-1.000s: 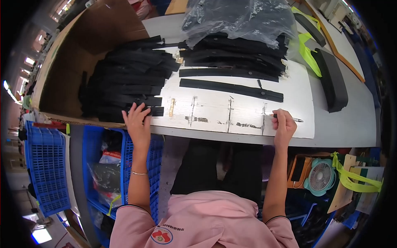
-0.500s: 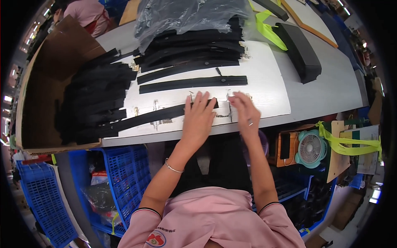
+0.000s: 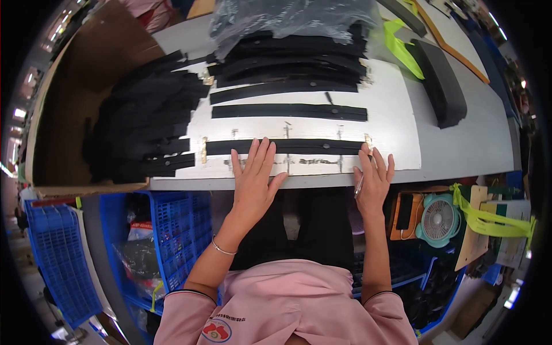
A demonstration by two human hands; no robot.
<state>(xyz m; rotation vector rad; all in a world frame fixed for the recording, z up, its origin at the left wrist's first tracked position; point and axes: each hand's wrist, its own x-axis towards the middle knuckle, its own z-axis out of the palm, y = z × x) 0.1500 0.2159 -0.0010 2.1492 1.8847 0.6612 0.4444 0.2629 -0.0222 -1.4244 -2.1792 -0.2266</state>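
A black zipper strip (image 3: 299, 146) lies straight across the white board (image 3: 397, 132), with a small round piece partway along it. My left hand (image 3: 253, 181) rests flat near its left part, fingers spread, fingertips on the strip. At the strip's right end is my right hand (image 3: 374, 181), its fingertips at the end of the strip. A slim silvery pen-like tool (image 3: 359, 187) sticks out beside its thumb; most of it is hidden by the hand. Another zipper strip (image 3: 276, 111) lies parallel just beyond, and a thick layer of black strips (image 3: 276, 66) is stacked behind.
A cardboard box (image 3: 63, 115) at the left has a heap of black strips (image 3: 144, 121) at its opening. Clear plastic (image 3: 293, 20) covers the far stack. A black padded block (image 3: 440, 86) lies at the right. Below the table edge are blue crates (image 3: 178, 241) and a fan (image 3: 440, 218).
The nearest strip, slanting out from the heap before, now lies straight and further right. My left hand has shifted left and spread; my right hand has moved right to the strip's end.
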